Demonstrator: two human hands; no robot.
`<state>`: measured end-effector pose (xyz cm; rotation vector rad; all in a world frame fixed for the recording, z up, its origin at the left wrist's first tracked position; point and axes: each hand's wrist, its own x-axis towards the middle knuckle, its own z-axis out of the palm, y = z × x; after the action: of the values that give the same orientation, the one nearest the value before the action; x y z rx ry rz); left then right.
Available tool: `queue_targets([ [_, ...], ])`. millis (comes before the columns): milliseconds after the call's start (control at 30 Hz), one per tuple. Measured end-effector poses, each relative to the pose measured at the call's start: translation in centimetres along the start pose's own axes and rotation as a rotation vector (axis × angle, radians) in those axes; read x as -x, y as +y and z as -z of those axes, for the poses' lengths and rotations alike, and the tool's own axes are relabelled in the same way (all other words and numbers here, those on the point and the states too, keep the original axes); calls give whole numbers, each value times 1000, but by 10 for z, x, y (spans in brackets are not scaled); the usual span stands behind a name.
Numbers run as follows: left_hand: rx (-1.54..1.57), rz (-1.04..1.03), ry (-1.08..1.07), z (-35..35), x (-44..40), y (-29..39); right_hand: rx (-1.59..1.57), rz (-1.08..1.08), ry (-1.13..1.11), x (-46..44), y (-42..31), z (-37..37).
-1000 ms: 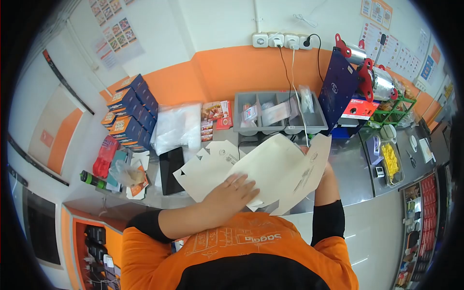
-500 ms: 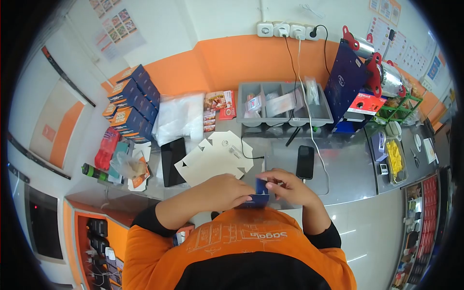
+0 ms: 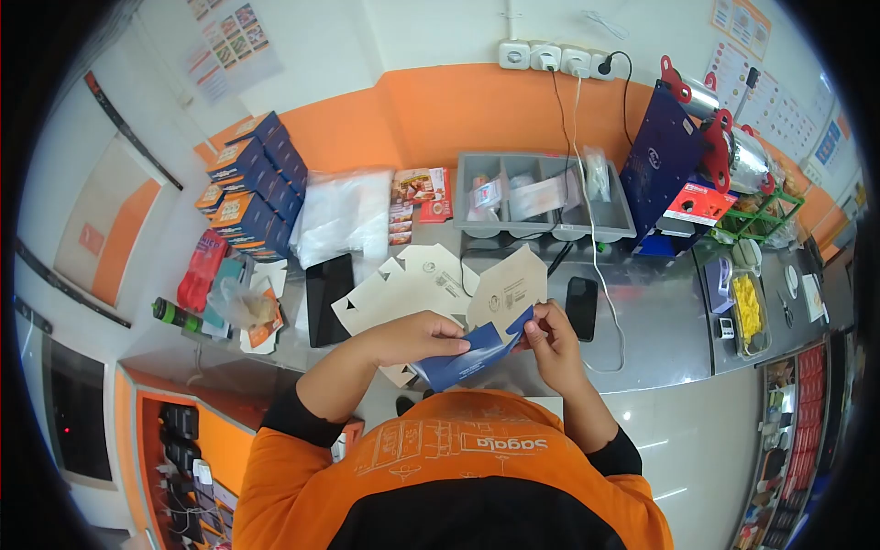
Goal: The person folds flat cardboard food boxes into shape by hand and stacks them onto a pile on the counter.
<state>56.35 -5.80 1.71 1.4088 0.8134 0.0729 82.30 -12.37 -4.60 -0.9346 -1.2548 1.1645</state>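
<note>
Both hands grip a blue cardboard box blank (image 3: 467,359), partly unfolded in front of my shirt. My left hand (image 3: 423,339) closes on its left side, thumb on the blue face. At its right upper edge, my right hand (image 3: 553,341) pinches the card between thumb and fingers. A beige panel (image 3: 510,291) with small print stands up behind the blue part and seems to belong to the same blank. Just beyond my left hand, another cream card blank (image 3: 403,289) with cut corners lies flat on the counter, partly hidden by that panel.
A black tablet (image 3: 329,298) and a phone (image 3: 580,309) lie on the steel counter (image 3: 642,321). Stacked blue-orange boxes (image 3: 252,197), clear plastic bags (image 3: 344,215) and a grey divided tray (image 3: 477,220) stand at the back. A white cable (image 3: 594,238) hangs down to the counter.
The blue blank has opened out from a compact folded shape, and its beige panel now shows. My right hand has risen slightly with its edge; my left hand has shifted a little left.
</note>
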Motion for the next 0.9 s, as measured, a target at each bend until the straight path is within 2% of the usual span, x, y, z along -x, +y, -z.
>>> queue_targets([
  [100, 199, 55, -20, -5, -5, -15, 94, 68, -78, 0, -13, 3],
  [167, 207, 32, -1, -7, -6, -26, 130, 96, -127, 0, -12, 9],
  [367, 226, 6, 141, -18, 3, -28, -63, 3, 83, 0, 25, 8],
  [467, 240, 46, 100, -19, 0, -32, -8, 55, 54, -4, 12, 2],
  [500, 251, 66, 75, -20, -1, -32, 112, 52, -31, -5, 2, 1],
  [567, 213, 84, 80, -30, 1, -21, 353, 44, -198, -5, -19, 2],
  [700, 142, 21, 81, -37, -2, -20, 440, 57, -117, -2, -31, -9],
  [800, 117, -10, 119, -38, -1, -15, 457, 89, 52, 2, -30, -15],
  [900, 7, -48, 147, -40, -3, -18, 421, 121, -41, 4, -30, -14],
])
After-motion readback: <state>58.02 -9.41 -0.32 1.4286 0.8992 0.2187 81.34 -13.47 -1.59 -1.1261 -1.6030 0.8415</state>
